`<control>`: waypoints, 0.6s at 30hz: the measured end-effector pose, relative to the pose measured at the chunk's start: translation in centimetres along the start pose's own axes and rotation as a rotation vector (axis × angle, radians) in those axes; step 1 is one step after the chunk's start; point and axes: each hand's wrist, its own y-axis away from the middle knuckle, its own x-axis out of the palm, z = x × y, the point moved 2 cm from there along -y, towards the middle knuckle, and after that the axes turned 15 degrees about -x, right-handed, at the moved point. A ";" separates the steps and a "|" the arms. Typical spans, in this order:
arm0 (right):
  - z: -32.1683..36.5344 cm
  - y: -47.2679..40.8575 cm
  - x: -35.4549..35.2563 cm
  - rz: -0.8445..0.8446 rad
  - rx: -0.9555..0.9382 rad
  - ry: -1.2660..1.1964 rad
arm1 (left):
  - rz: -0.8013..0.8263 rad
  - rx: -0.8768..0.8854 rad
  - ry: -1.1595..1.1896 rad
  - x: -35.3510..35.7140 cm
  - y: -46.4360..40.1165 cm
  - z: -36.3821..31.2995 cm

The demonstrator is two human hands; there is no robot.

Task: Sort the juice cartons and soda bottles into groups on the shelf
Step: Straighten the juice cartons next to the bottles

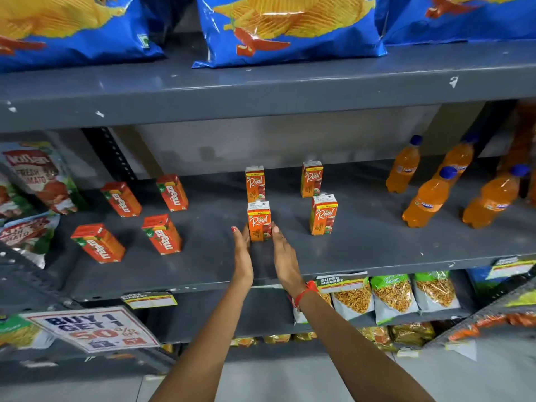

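Several orange Real juice cartons stand upright in the middle of the grey shelf (362,256). The front-left Real carton (259,220) rests on the shelf between my two hands. My left hand (242,252) lies flat against its left side and my right hand (284,258) against its right side, fingers straight. Other Real cartons stand behind it (255,184), at the back right (311,179) and at the front right (323,214). Several red-orange Maaza cartons (162,234) form a group on the left. Several orange soda bottles (426,198) with blue caps stand on the right.
Blue crisp bags (290,27) fill the shelf above. Tomato sauce pouches (37,181) hang at the left end. Snack packets (394,294) sit on the shelf below, with a "Buy 1 Get 1" sign (92,327) at lower left. Bare shelf lies between the three groups.
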 end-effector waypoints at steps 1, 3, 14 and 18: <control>0.0 0.1 0.0 0.014 -0.001 0.001 | -0.012 0.004 0.012 -0.1 0.0 0.0; 0.1 0.1 0.0 0.031 -0.009 0.009 | -0.032 0.003 0.007 -0.2 -0.1 0.0; -0.3 -0.1 0.3 0.024 0.010 0.030 | -0.045 -0.022 -0.092 -0.7 -0.1 0.2; -0.2 0.1 0.2 0.016 0.016 0.031 | -0.057 -0.037 -0.106 -0.6 0.0 0.1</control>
